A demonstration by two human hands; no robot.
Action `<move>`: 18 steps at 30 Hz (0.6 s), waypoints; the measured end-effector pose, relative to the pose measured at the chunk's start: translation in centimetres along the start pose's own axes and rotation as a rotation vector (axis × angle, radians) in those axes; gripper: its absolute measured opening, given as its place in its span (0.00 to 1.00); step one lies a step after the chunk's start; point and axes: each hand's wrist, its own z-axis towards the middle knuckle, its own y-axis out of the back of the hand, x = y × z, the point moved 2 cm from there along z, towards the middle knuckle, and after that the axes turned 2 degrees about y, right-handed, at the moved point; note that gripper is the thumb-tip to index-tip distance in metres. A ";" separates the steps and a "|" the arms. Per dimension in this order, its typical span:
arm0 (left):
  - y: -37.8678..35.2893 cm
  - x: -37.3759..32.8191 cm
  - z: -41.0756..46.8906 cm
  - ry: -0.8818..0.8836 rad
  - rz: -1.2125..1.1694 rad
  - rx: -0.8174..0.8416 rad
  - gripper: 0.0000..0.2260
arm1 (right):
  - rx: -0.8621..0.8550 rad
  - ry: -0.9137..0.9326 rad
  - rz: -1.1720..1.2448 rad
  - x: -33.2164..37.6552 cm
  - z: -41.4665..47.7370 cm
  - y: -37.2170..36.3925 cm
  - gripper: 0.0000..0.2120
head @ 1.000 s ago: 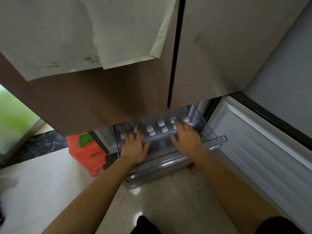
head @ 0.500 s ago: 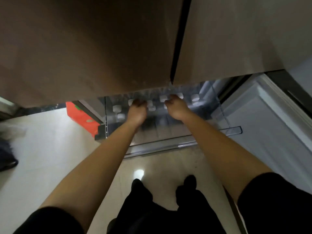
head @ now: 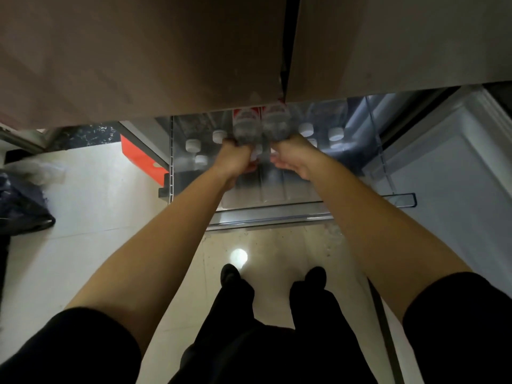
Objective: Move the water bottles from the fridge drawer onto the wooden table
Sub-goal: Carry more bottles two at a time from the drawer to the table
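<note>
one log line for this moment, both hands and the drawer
left hand: gripping bottle | right hand: gripping second bottle | fridge drawer: open, capped bottles remain | table: not in view

Head camera looks steeply down, close to fridge drawer (head: 277, 214).

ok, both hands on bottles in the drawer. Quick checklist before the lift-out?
1. Left hand closed on the left bottle: ok.
2. Right hand closed on the right bottle: ok.
3. Bottles clear of the fridge door edge above: cannot tell, their upper ends run under it.
4. Drawer pulled out: ok.
5. More capped bottles left inside: ok, several visible.
6. Wooden table in sight: not ok, not in view.
</note>
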 end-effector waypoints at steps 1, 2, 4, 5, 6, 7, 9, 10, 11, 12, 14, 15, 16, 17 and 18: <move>0.2 0.1 -0.7 0.040 -0.013 -0.001 0.19 | 0.030 -0.011 -0.024 -0.1 -0.8 0.1 0.09; 0.4 0.2 -1.1 0.067 -0.010 -0.014 0.23 | 0.035 -0.011 -0.053 -0.1 -1.5 0.3 0.09; 0.5 0.1 -2.2 0.057 0.103 -0.061 0.31 | 0.015 0.026 -0.132 0.1 -2.9 0.6 0.10; 0.5 0.1 -2.9 0.026 0.184 -0.090 0.36 | 0.003 0.053 -0.171 0.2 -3.4 0.5 0.12; 0.4 0.1 -3.3 -0.015 0.250 -0.112 0.39 | -0.005 0.081 -0.203 0.2 -3.9 0.4 0.12; 0.3 0.2 -3.9 -0.055 0.292 -0.125 0.38 | -0.027 0.108 -0.241 0.1 -4.3 0.3 0.15; 0.3 0.2 -5.4 -0.127 0.344 -0.155 0.32 | -0.108 0.139 -0.274 -0.2 -5.1 0.5 0.22; 0.5 0.2 -6.1 -0.159 0.374 -0.179 0.30 | -0.144 0.149 -0.273 -0.2 -5.8 0.8 0.23; 0.9 0.2 -6.7 -0.180 0.423 -0.207 0.28 | -0.176 0.157 -0.267 -0.2 -6.5 1.1 0.25; 1.5 0.1 -7.4 -0.216 0.485 -0.236 0.28 | -0.198 0.161 -0.264 -0.1 -7.1 1.5 0.28; 2.6 -0.2 -8.8 -0.281 0.614 -0.299 0.26 | -0.236 0.170 -0.242 0.5 -8.3 2.4 0.33; 3.1 -0.4 -9.3 -0.314 0.660 -0.334 0.25 | -0.261 0.181 -0.228 0.8 -8.8 2.9 0.31; 3.5 -0.8 -9.9 -0.358 0.696 -0.371 0.25 | -0.303 0.205 -0.222 1.3 -9.4 3.5 0.28; 3.9 -1.3 -10.4 -0.416 0.729 -0.408 0.25 | -0.357 0.232 -0.235 1.7 -9.8 4.2 0.24; 4.2 -1.9 -10.7 -0.477 0.759 -0.439 0.26 | -0.409 0.269 -0.259 2.1 -10.2 4.8 0.21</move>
